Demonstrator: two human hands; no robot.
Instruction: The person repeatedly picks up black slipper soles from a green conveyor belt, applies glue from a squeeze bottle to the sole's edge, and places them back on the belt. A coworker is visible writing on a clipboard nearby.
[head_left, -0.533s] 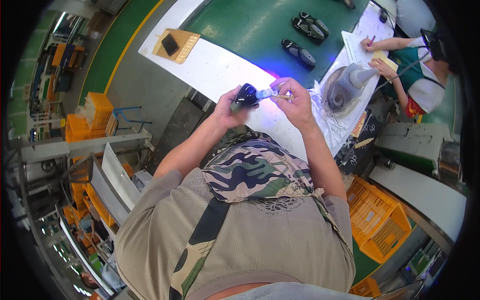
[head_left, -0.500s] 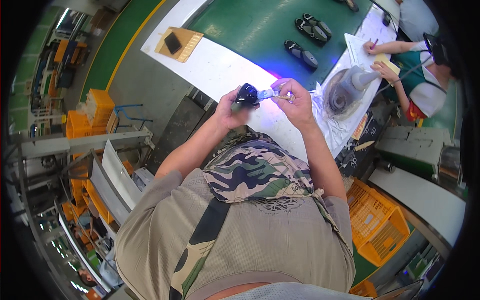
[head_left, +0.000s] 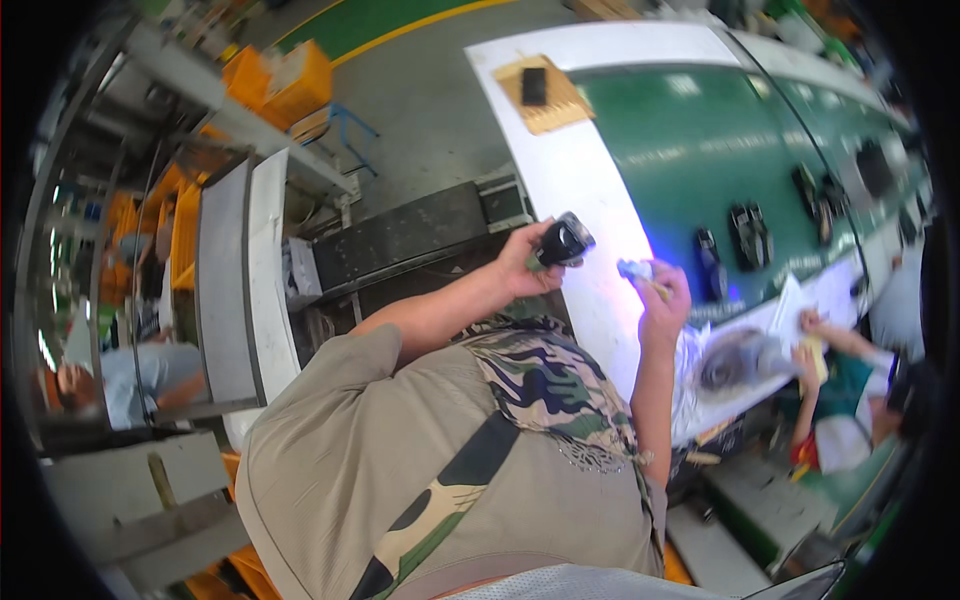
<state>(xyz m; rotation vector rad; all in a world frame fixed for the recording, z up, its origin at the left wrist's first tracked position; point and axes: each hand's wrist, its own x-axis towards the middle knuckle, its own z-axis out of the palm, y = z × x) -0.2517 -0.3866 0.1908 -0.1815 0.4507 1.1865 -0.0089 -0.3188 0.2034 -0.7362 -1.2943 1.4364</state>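
My left hand is wrapped round a glossy black shoe, held up over the near edge of the white table. Much of the shoe is covered by my fingers. To its right, my right hand pinches a slim, light-handled tool, perhaps a brush, with a pale blue-white head. That head points toward the shoe but stands apart from it. Bluish-violet light falls on the table around my right hand.
Several dark sandals lie on the green conveyor belt. A black phone rests on a cardboard piece. To the right are a round, dirty basin and a co-worker's hand. Orange crates stand at far left.
My hands have drawn apart: the tool's pale head has come away from the shoe. The view has swung left, so the surroundings appear shifted and turned. The shoe is tilted differently.
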